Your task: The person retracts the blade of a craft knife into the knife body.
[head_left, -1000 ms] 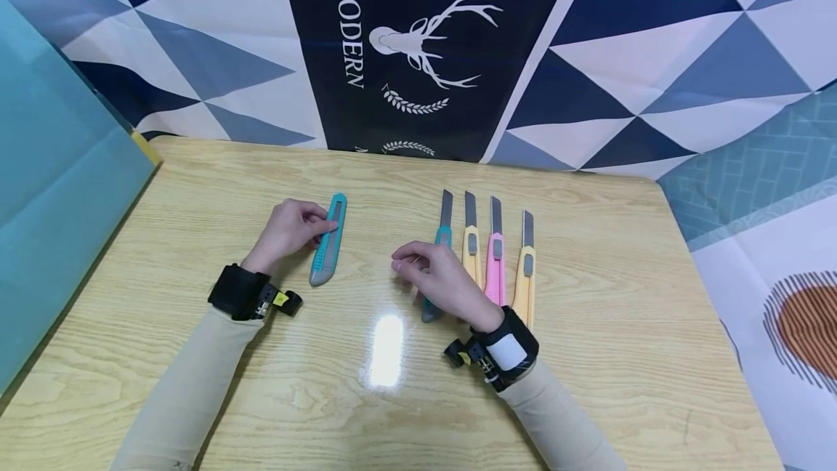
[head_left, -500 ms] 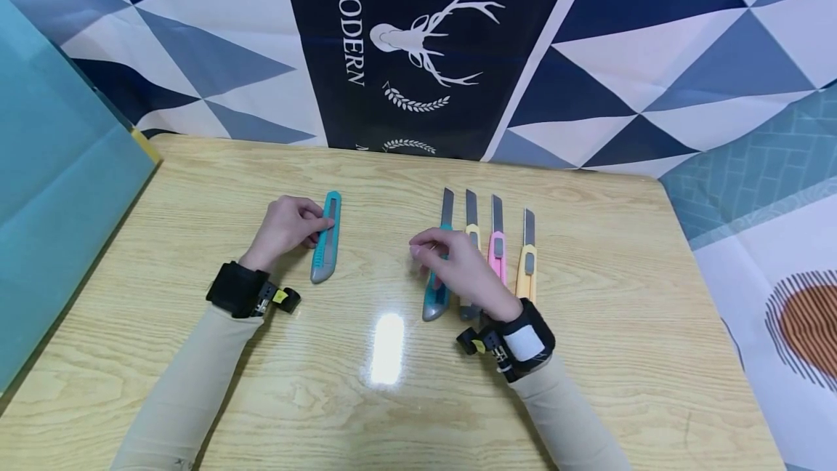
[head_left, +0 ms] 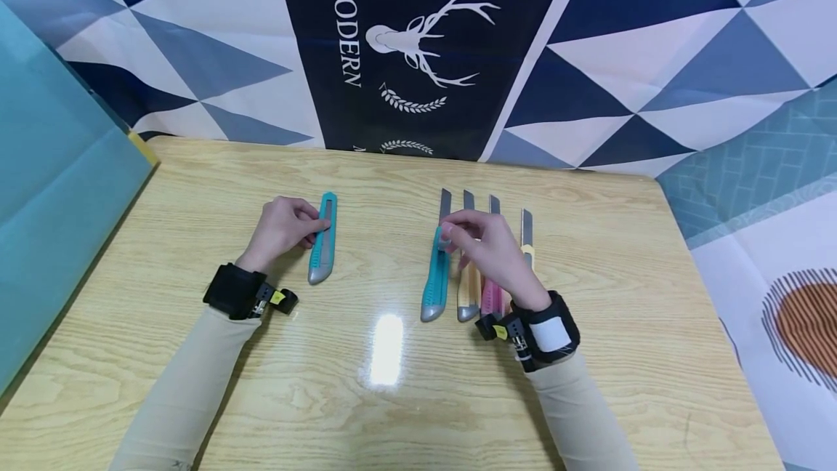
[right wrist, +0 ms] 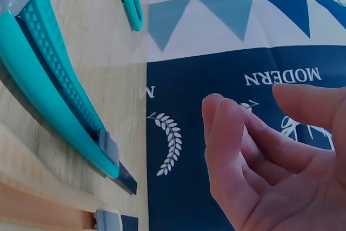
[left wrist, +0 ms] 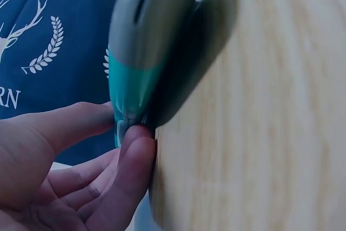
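In the head view my left hand point(head_left: 277, 230) pinches a teal box cutter point(head_left: 322, 256) on the left side of the table, its blade retracted. The left wrist view shows thumb and fingers on the body of that cutter point(left wrist: 135, 77), its grey end towards the camera. My right hand point(head_left: 490, 249) hovers over a row of box cutters with extended blades: a second teal one point(head_left: 434, 286), a yellow one point(head_left: 467, 296), a pink one point(head_left: 491, 299) and another yellow one point(head_left: 527, 227), partly hidden by the hand. Its fingers are loosely bent and hold nothing in the right wrist view.
The wooden table point(head_left: 314, 376) has a bright light reflection near its middle. A patterned cloth point(head_left: 229, 35) with a deer print hangs behind its far edge. A light-blue panel point(head_left: 59, 187) borders the left side.
My right hand has moved to the right, from left of the second teal cutter to over the row. My left hand has shifted slightly left with its teal cutter, which is now more upright in view.
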### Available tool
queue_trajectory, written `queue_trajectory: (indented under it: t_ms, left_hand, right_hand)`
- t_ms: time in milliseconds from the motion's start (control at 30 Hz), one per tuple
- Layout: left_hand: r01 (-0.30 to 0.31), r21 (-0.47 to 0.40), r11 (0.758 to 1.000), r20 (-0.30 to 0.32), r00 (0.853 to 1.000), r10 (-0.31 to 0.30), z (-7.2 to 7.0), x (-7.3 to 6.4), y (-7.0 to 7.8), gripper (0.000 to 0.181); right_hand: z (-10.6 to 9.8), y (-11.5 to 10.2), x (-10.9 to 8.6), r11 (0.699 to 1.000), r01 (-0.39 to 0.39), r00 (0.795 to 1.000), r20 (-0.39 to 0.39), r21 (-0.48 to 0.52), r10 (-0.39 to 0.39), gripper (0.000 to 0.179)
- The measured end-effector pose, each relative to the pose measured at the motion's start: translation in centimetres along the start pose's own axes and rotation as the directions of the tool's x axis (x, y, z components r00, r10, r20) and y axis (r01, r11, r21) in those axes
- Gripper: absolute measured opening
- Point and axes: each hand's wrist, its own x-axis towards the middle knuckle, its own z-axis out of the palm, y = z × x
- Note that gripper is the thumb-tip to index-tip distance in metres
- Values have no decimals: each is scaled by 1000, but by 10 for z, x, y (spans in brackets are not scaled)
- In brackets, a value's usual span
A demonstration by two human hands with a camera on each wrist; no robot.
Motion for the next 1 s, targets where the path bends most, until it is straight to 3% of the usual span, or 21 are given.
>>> queue_trajectory:
  t_ms: [233, 367, 433, 533, 600, 633, 667, 733, 800, 867, 933, 1000]
  left_hand:
    - [-5, 10, 1000, -10, 1000, 5, 0, 0, 0, 17]
    - [-83, 79, 993, -78, 993, 89, 0, -3, 3, 17]
    - [-140, 134, 981, -155, 975, 161, 2, -6, 8, 17]
    - [-235, 171, 957, -272, 922, 275, 5, -11, 19, 15]
    - [-296, 142, 945, -306, 894, 326, 11, -16, 29, 12]
    - [-325, 118, 938, -305, 888, 345, 14, -18, 35, 12]
    - [-343, 89, 935, -289, 890, 354, 18, -21, 39, 12]
    - [-366, 6, 931, -217, 908, 358, 29, -26, 48, 14]
    - [-349, -77, 934, -104, 935, 340, 42, -31, 55, 18]
    - [-300, -155, 941, 26, 951, 308, 55, -35, 58, 24]
    - [-230, -261, 938, 151, 949, 275, 67, -39, 60, 29]
    - [-139, -368, 919, 257, 935, 245, 76, -41, 60, 35]
  right_hand:
    - [0, 28, 6, 999, -43, 999, -26, 17, 44, 21]
    - [2, 35, 8, 998, -67, 996, -52, 13, 67, 21]
    - [3, 37, 8, 996, -90, 994, -61, 13, 91, 22]
    - [6, 40, 9, 993, -117, 990, -82, -26, 115, 23]
    - [8, 41, 9, 989, -124, 987, -108, -77, 116, 22]
    - [9, 42, 9, 987, -123, 987, -120, -107, 110, 22]
    - [10, 42, 10, 983, -122, 986, -134, -134, 104, 21]
    - [12, 44, 10, 975, -118, 983, -159, -186, 89, 22]
    - [15, 45, 10, 971, -116, 983, -165, -209, 82, 25]
    - [17, 45, 10, 967, -131, 981, -166, -218, 96, 28]
    - [18, 45, 10, 963, -157, 980, -158, -219, 124, 31]
    - [20, 44, 10, 960, -183, 977, -144, -212, 155, 34]
